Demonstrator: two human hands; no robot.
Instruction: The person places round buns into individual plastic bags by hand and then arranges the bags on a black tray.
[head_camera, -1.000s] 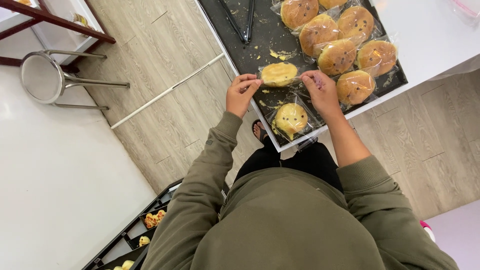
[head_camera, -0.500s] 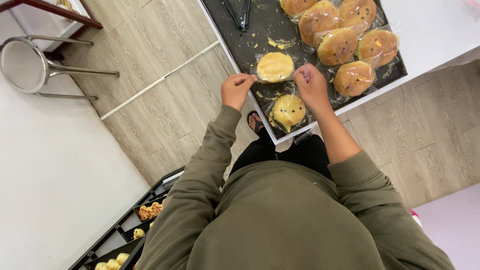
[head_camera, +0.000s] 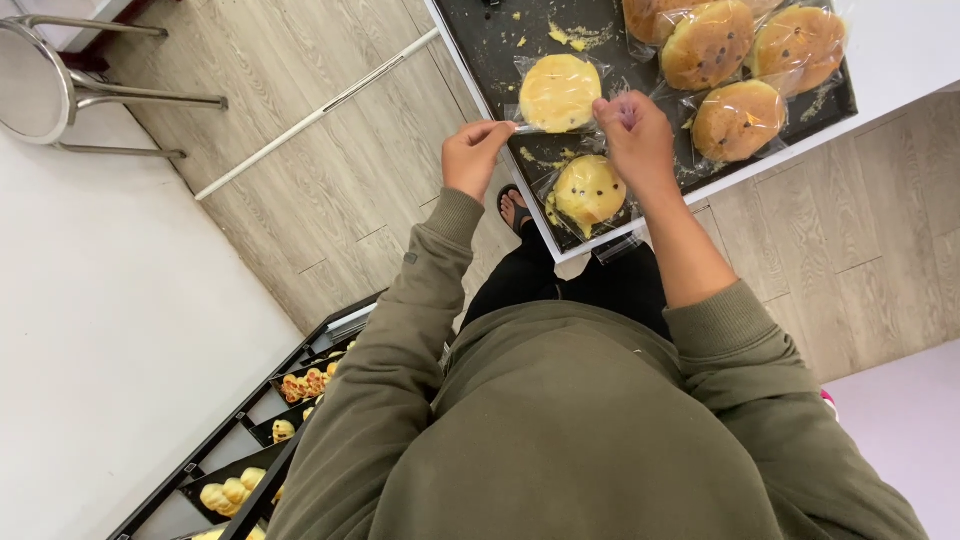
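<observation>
Fingers of our left hand (head_camera: 476, 152) and right hand (head_camera: 632, 132) pinch the opposite near corners of a clear bag (head_camera: 560, 95) holding a pale round bun, stretched flat over the black tray (head_camera: 480, 45); just nearer lies a bagged chip-studded bun (head_camera: 588, 192), browner bagged buns (head_camera: 735, 118) far right

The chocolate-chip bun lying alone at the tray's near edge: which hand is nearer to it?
Right. The right hand sits just above the chocolate-chip bun, close to its wrapper. The left hand is off to its left, beyond the tray edge.
</observation>
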